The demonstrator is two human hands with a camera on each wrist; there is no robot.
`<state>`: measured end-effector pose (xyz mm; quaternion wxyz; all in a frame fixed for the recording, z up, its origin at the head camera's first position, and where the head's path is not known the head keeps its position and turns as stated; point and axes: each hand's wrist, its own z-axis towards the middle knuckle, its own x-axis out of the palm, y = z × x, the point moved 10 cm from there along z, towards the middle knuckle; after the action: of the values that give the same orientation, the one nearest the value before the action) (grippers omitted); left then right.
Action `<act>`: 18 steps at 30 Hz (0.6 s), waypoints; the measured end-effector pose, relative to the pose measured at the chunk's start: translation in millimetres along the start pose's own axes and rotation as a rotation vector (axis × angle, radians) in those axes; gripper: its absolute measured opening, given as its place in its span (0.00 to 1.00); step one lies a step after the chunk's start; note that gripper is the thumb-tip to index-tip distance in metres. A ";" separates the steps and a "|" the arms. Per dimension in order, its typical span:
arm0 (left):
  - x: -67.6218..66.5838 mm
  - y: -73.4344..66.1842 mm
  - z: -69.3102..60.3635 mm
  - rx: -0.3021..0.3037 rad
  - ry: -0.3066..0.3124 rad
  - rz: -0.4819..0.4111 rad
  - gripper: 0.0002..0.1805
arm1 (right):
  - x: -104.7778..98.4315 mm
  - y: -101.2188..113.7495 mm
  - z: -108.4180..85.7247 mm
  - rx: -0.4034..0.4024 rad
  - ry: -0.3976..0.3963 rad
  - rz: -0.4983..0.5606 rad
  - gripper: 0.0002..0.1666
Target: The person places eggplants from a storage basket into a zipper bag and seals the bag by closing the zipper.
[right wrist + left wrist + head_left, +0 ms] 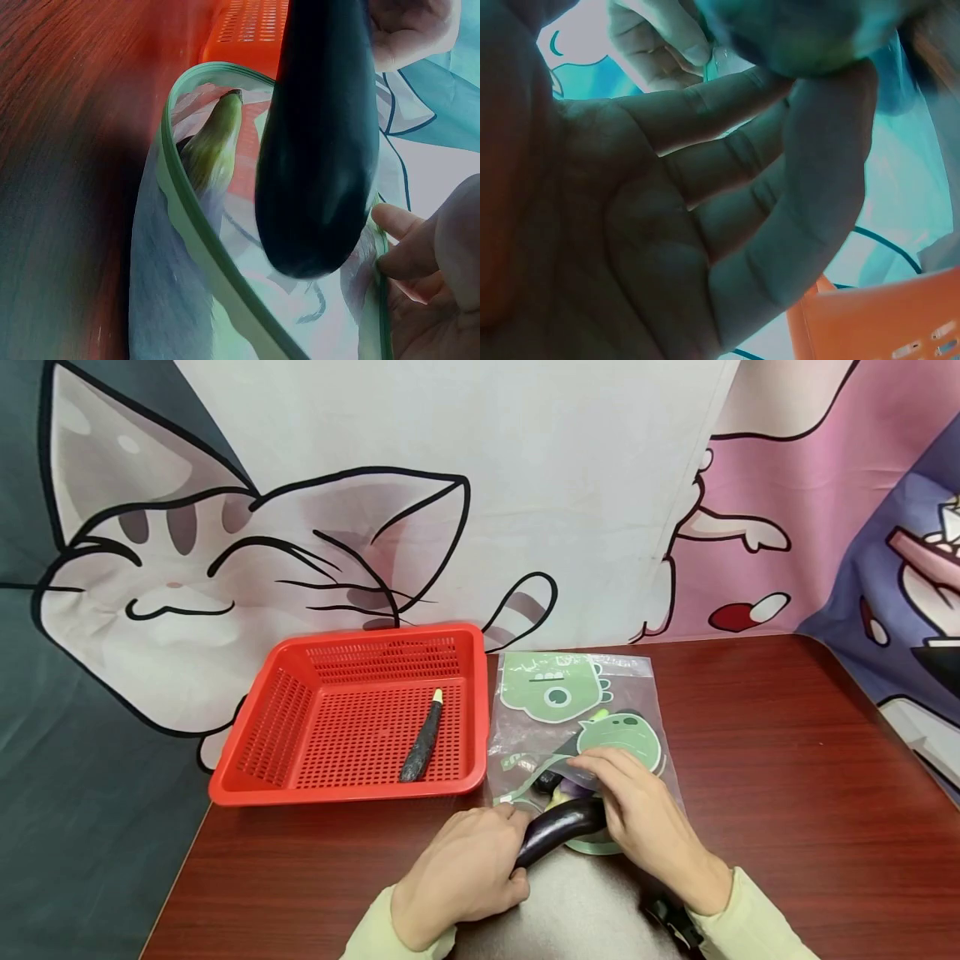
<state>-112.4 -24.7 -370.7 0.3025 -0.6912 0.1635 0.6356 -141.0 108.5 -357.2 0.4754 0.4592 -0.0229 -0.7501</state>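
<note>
My left hand [468, 868] grips a glossy dark purple eggplant [562, 828] near one end. The eggplant's rounded free end [319, 232] stands at the open mouth of a clear zip bag [637, 677] with green dinosaur prints. With its fingers and thumb my right hand [652, 818] pinches the bag's green-edged rim, holding the mouth apart; the right wrist view shows this hand [439, 259] at the rim. Inside the bag lies a purple vegetable with a yellow-green stem end [217, 142], beside other dark pieces partly hidden by the prints. The left wrist view shows the held end blurred.
A red perforated basket [348, 796] stands to the left of the bag. In it lies a slim dark vegetable [423, 743] with a pale stem end. Behind the brown table [787, 760] hangs a cartoon-printed cloth [600, 485].
</note>
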 end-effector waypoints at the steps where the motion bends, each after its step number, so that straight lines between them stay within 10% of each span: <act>1: 0.3 -0.8 1.1 -0.001 0.001 0.003 0.15 | 0.0 0.1 -0.1 -0.001 0.000 0.000 0.23; 18: -3.2 -17.5 15.8 -0.015 -0.114 0.104 0.10 | 2.2 0.2 -0.9 -0.007 0.005 0.010 0.21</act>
<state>-114.4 -2.0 -364.1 0.2729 -0.6466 0.1768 0.6901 -140.5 107.1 -359.1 0.4809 0.4593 -0.0217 -0.7465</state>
